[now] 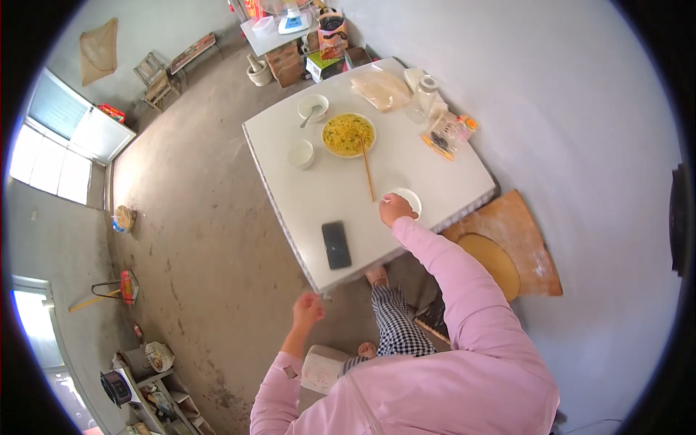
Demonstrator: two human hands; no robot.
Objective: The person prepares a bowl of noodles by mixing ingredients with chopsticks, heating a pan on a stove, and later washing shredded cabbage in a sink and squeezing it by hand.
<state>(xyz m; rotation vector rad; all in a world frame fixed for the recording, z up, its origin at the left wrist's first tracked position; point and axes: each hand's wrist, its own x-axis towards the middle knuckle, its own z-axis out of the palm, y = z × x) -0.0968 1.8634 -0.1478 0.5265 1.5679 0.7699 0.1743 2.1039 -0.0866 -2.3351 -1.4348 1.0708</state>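
My right hand (396, 210) is curled at the near side of a white bowl (414, 199), by the table's front edge. It covers part of the bowl; whether the fingers grip the rim or something in it is hidden. Loosely bent and with nothing seen in it, my left hand (308, 310) hangs just off the table's near left corner. A black phone (336, 244) lies between the hands on the white table (446, 179). Beyond it, wooden chopsticks (368, 174) rest with their far ends on a plate of yellow shredded food (348, 133).
Farther back stand a bowl with a spoon (314, 103) and another white bowl (300, 154). A glass jar (421, 103) and plastic packets (443, 136) line the wall side. Right of my legs is a wooden board (527, 244); a pale stool (323, 367) is below.
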